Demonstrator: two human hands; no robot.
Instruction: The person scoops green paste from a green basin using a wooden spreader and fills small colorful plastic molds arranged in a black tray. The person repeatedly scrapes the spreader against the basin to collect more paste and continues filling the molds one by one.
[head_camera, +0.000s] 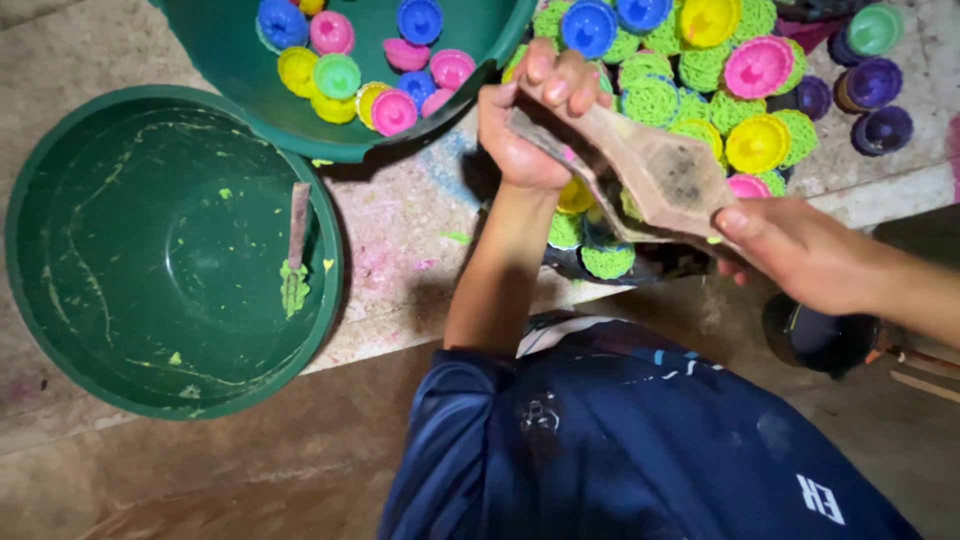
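Partly hidden cups (600, 255) behind wooden mould (640, 165), both hands' (530, 115) fingers gripping it.

Both hands hold a brown wooden mould (655, 170) above a pile of coloured ridged cups (700, 90). Left hand (530, 115): closed around the narrow end. Right hand (800, 250): supporting the wide end, thumb on top. A green basin (60, 180), streaked with green paste, contains a paste-tipped stick (297, 235).
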